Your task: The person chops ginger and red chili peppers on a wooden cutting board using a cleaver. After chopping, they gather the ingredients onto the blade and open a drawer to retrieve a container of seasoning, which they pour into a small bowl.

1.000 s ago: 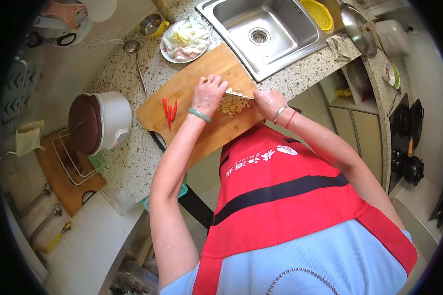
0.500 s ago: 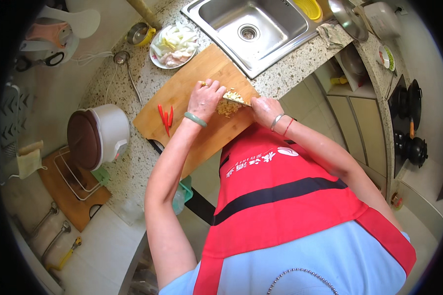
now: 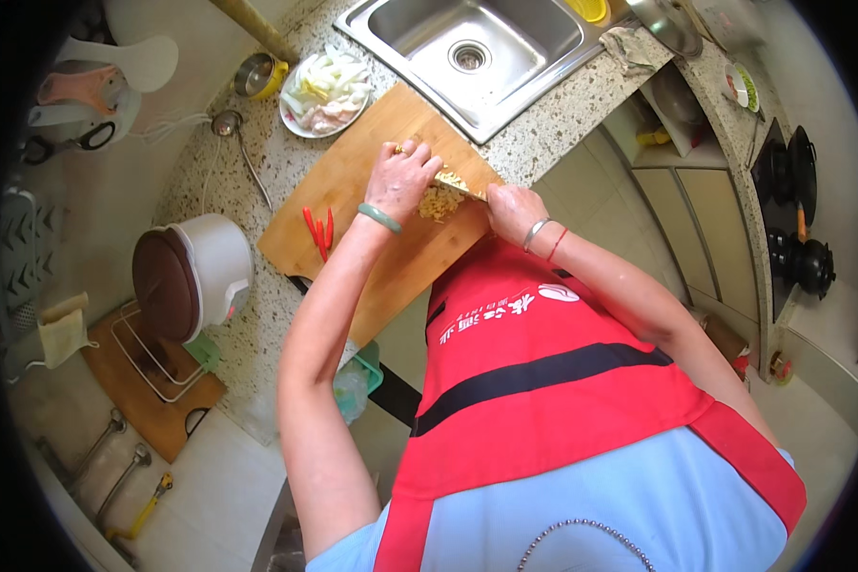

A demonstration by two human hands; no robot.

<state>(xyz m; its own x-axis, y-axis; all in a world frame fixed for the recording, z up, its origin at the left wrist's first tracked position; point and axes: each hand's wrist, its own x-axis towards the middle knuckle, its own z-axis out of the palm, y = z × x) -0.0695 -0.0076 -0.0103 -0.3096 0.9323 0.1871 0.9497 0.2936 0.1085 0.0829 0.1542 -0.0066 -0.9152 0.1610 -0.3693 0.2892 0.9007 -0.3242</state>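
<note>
My right hand [image 3: 515, 210] is closed round the handle of a knife [image 3: 467, 191], low over the wooden cutting board [image 3: 377, 133]. At the blade's other end are the curled fingers of my left hand [image 3: 403, 181], which seem to grip its tip end; their exact hold is partly hidden. Finely chopped pale bits, like minced garlic [image 3: 439, 203], lie along both sides of the blade. Several red chilies [image 3: 318, 232] rest on the board to the left of my left hand. Beyond the board stands a plate [image 3: 286, 114] of sliced white and pale pink food.
A steel sink [image 3: 391, 48] adjoins the board's far side. To the left are a rice cooker [image 3: 221, 257] with a brown lid, a ladle [image 3: 248, 157] and a yellow-handled metal cup [image 3: 255, 74]. Black pots [image 3: 810, 267] sit on the stove at the right.
Both hands keep hold of the knife, and the blade's angle over the minced bits shifts slightly. The whole view has turned a little.
</note>
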